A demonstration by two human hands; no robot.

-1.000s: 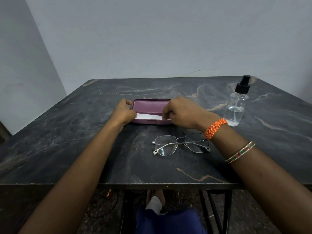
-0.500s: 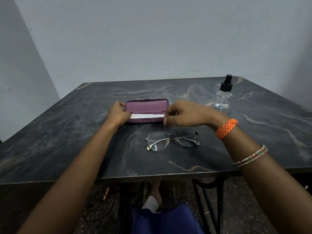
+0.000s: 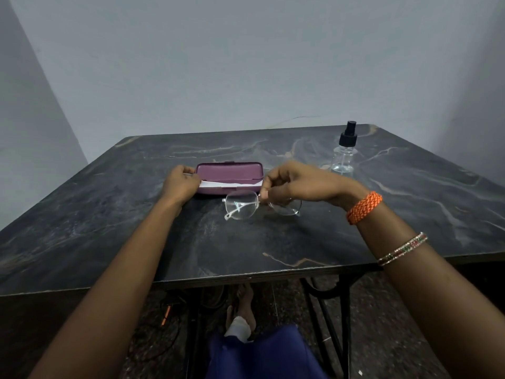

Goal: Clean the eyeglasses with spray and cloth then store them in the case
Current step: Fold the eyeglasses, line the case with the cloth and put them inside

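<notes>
A purple eyeglass case (image 3: pixel 229 173) stands open on the dark marble table (image 3: pixel 191 242), with a white cloth (image 3: pixel 232 184) lying inside it. My left hand (image 3: pixel 182 182) grips the case's left end. Thin metal-framed eyeglasses (image 3: pixel 241 206) are just in front of the case, tilted with the left lens raised. My right hand (image 3: pixel 289 181) pinches the frame at the bridge and hides part of the right lens. A clear spray bottle (image 3: pixel 345 153) with a black pump top stands at the back right, apart from both hands.
The table's front edge (image 3: pixel 246 276) runs close to my body. Black metal legs (image 3: pixel 325 310) and my feet show below it. Plain walls stand behind and to the left.
My right hand left the case's right end, moved down to the eyeglasses and took hold of them, lifting one side. My left hand stayed on the case.
</notes>
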